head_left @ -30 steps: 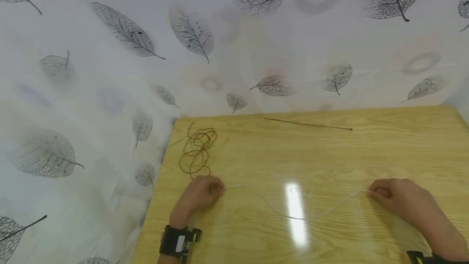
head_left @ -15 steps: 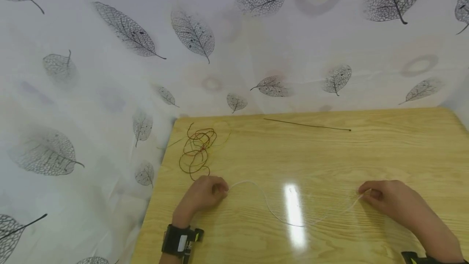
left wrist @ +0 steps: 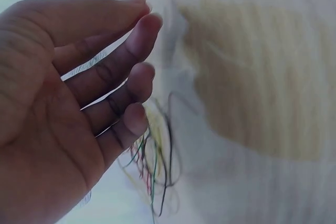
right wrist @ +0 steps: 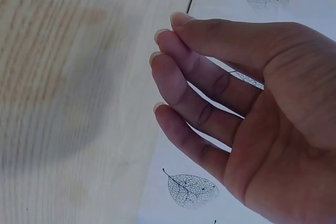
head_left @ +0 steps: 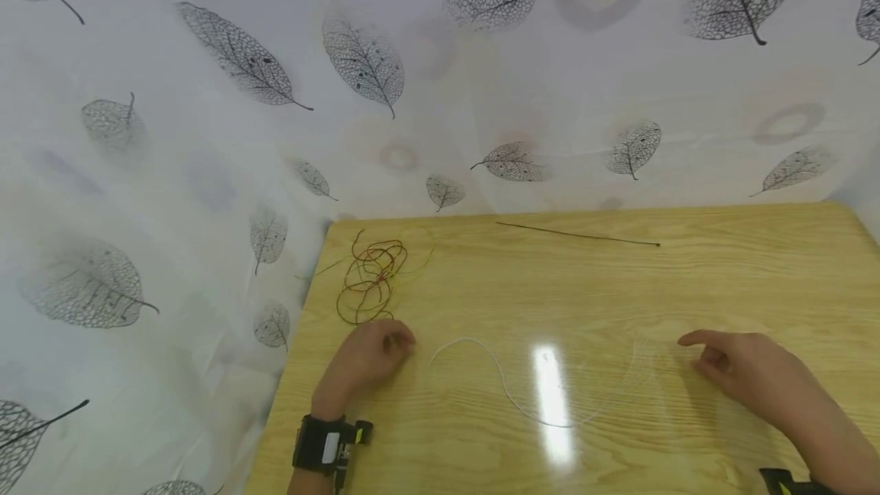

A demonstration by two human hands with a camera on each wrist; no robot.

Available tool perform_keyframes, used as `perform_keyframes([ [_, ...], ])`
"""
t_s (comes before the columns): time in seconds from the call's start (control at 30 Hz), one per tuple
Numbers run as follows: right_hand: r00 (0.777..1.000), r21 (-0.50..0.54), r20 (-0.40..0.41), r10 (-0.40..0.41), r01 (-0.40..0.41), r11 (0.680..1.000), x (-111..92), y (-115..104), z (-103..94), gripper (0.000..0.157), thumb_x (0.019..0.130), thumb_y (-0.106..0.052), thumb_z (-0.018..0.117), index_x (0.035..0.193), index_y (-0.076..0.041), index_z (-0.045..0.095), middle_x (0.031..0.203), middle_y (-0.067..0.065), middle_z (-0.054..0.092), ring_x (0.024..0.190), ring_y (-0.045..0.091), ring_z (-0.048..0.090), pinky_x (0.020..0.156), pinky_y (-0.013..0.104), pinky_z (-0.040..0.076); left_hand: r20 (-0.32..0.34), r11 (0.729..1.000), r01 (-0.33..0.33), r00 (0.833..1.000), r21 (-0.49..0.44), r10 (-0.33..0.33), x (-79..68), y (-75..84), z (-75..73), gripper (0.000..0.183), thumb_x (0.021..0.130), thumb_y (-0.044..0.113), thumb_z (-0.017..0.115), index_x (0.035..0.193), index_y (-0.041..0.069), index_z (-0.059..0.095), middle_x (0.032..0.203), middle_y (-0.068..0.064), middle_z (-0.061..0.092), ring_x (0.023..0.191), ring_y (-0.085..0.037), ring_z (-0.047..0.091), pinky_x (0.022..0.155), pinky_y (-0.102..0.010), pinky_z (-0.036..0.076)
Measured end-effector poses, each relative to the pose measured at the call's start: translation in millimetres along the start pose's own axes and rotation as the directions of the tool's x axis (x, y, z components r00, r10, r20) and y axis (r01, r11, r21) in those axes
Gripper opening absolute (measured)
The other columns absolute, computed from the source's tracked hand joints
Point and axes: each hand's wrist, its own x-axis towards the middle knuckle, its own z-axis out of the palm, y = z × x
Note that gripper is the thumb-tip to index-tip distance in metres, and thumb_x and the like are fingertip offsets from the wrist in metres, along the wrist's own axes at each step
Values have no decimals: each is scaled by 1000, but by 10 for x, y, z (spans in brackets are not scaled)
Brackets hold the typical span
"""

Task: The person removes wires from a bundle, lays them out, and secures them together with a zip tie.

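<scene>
On the table (head_left: 715, 289) curves thin white string (head_left: 508, 394).

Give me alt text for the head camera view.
A white string, its right end blurred, curves over a wooden table between a person's left hand and right hand, neither holding it. A tangle of colored cords lies beyond the left hand, and a thin dark strand near the back edge, below a leafy curtain.
</scene>
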Motion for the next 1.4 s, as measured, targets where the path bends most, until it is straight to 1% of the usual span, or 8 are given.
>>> perform_keyframes([
  [0.2, 998, -28, -62, -21, 19, 999, 2, -44, -63, 30, 84, -12, 74, 113, -3, 70, 71, -9, 68, 59, 8, 59, 49, 32, 50, -168, 997, 59, 984, 41, -51, 221, -159, -233, 10, 90, 17, 68, 98, 17, 74, 91, 8, 69, 66, -11, 57, 60, -30, 50],
  [0.43, 989, -37, -129, -72, 68, 997, 70, -174, -152, 27, 87, -16, 72, 112, -7, 71, 75, -8, 71, 62, 12, 62, 51, 32, 50, -353, 983, 99, 935, 152, -40, 449, -285, -342, 16, 87, 12, 70, 102, 6, 70, 89, -5, 66, 69, -19, 61, 52, -35, 51],
  [0.6, 981, -35, -160, -112, 107, 994, 146, -310, -222, 26, 87, -15, 72, 111, -8, 72, 75, -8, 71, 63, 12, 62, 51, 32, 49, -335, 971, 181, 935, 157, -120, 534, -341, -318, 26, 90, 22, 71, 109, 5, 66, 91, -8, 64, 72, -22, 64, 52, -37, 53],
  [0.7, 970, -37, -186, -155, 151, 988, 217, -423, -250, 24, 86, -13, 72, 110, -9, 73, 73, -10, 70, 59, 6, 56, 49, 29, 45, -307, 963, 222, 937, 153, -168, 571, -356, -303, 21, 91, 23, 69, 104, 7, 67, 93, -8, 63, 75, -22, 63, 54, -38, 53],
  [0.9, 956, -36, -202, -214, 211, 977, 393, -719, -284, 21, 86, -14, 73, 106, -15, 74, 73, -12, 67, 57, 2, 52, 48, 25, 41, -288, 953, 261, 935, 155, -209, 614, -381, -276, 12, 91, 23, 68, 93, 11, 71, 95, -6, 63, 79, -23, 63, 59, -40, 54],
  [1.07, 930, -43, -165, -328, 325, 945, 566, -1055, -287, 18, 86, -12, 71, 104, -15, 75, 72, -14, 65, 58, 0, 52, 50, 24, 43, -321, 950, 269, 924, 160, -208, 591, -369, -258, 13, 91, 25, 69, 90, 12, 71, 86, -3, 66, 68, -20, 61, 51, -37, 51],
  [1.2, 890, -58, -147, -432, 429, 902, 693, -1319, -298, 16, 86, -12, 71, 102, -13, 75, 77, -10, 70, 62, 2, 59, 54, 25, 51, -414, 947, 261, 895, 186, -165, 560, -313, -261, 13, 90, 22, 66, 83, 13, 72, 80, -2, 66, 56, -19, 57, 41, -34, 46],
  [1.4, 864, -80, -125, -488, 481, 873, 796, -1552, -338, 16, 87, -14, 71, 103, -14, 74, 83, -5, 73, 69, 6, 66, 58, 27, 56, -547, 937, 311, 818, 159, -179, 535, -260, -319, 14, 88, 21, 64, 87, 14, 76, 93, -4, 70, 61, -24, 63, 42, -39, 48],
])
